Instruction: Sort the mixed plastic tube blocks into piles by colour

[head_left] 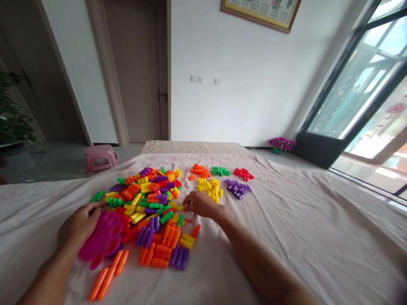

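Observation:
A large mixed pile of colored plastic pieces (140,207) lies on the cloth-covered table. My left hand (79,222) is at the pile's left edge, fingertips by the green pieces (115,202) and beside a magenta paw-shaped piece (101,239); whether it grips anything is hidden. At the pile's right edge, my right hand (200,204) has its fingers closed on the end of a yellow piece (180,208). Beyond it are small single-color groups: yellow pieces (210,187), orange pieces (200,170), green pieces (220,171), red pieces (243,174) and purple pieces (238,188).
The wrinkled pale tablecloth (286,220) spreads under everything. Joined orange pieces (110,275) lie near the front. A pink stool (101,158) stands on the floor at left, and a pot of magenta flowers (281,144) stands beyond the table at right.

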`<control>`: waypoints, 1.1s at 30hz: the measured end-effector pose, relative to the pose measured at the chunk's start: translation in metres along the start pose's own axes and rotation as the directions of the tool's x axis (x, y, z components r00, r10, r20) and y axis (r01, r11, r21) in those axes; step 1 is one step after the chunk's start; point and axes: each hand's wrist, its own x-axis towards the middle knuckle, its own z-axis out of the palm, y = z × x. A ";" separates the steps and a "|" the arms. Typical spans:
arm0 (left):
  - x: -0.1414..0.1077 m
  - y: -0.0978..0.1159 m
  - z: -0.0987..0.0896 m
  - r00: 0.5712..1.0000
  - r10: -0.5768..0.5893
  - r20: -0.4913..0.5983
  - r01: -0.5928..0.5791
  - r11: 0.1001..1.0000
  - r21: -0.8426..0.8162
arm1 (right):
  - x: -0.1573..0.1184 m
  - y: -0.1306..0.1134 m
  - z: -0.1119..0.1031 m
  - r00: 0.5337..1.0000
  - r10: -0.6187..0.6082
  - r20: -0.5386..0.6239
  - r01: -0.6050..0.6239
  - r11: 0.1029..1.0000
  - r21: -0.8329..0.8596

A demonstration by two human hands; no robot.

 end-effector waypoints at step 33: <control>-0.023 0.033 -0.008 0.646 0.480 -0.594 -0.568 0.821 0.046 | -0.007 0.013 -0.035 0.994 0.104 -0.026 -0.103 0.994 0.046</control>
